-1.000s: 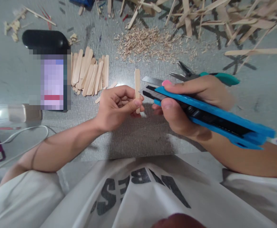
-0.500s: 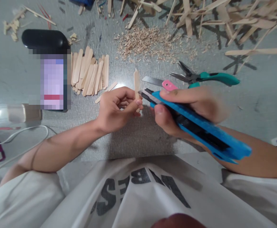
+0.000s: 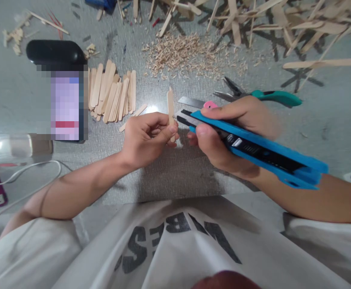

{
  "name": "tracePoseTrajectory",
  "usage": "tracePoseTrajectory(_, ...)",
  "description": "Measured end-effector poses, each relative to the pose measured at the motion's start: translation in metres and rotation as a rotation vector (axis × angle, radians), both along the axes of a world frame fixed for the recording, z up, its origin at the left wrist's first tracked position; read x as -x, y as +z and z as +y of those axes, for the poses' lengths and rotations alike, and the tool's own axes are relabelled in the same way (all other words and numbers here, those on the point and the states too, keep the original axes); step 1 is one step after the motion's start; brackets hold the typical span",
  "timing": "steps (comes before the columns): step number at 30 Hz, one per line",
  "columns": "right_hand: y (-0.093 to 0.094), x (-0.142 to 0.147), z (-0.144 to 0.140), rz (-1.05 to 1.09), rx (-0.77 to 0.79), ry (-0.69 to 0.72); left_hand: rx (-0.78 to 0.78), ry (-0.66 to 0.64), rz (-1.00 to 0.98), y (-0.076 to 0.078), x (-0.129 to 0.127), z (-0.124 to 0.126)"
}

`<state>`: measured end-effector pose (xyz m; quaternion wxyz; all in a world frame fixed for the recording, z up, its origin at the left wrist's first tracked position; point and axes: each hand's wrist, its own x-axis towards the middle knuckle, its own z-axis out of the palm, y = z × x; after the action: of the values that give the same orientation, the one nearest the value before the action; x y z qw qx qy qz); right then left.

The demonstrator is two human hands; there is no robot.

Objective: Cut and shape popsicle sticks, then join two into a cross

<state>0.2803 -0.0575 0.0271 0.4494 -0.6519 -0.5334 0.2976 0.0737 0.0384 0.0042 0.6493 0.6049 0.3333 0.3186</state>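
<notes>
My left hand (image 3: 147,138) pinches a pale wooden craft stick (image 3: 170,105) upright between thumb and fingers; the stick's top end is trimmed to a point. My right hand (image 3: 229,132) grips a long blue utility knife (image 3: 254,148), whose blade tip (image 3: 182,118) rests against the right side of the stick just above my left thumb. Both hands hover above the grey table (image 3: 329,116).
A row of craft sticks (image 3: 112,94) lies left of the hands, beside a black phone stand (image 3: 56,54). Wood shavings (image 3: 187,54) and loose sticks (image 3: 268,20) lie behind. Green-handled pliers (image 3: 262,96) and a pink-handled blade (image 3: 199,103) lie behind my right hand. A white cable (image 3: 25,172) runs at left.
The knife swung down along the stick and came back up to its side. The stick's squared top end now shows a trimmed point.
</notes>
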Motion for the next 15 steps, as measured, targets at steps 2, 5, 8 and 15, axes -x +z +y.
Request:
tracePoseTrajectory(2, -0.001, 0.006, -0.001, 0.034, -0.087, -0.075, 0.008, -0.005, -0.004, 0.001, 0.0, 0.0)
tracePoseTrajectory(5, 0.003, 0.009, -0.002, 0.096, -0.116, -0.061, 0.016, -0.008, -0.021, 0.004, -0.001, 0.0)
tracePoseTrajectory(8, 0.009, 0.007, -0.001, 0.125, -0.048, -0.044, 0.04, -0.005, -0.038, 0.006, -0.001, 0.002)
tracePoseTrajectory(15, 0.012, 0.004, 0.005, 0.206, -0.054, -0.029, 0.122, -0.053, -0.084, 0.005, 0.002, 0.005)
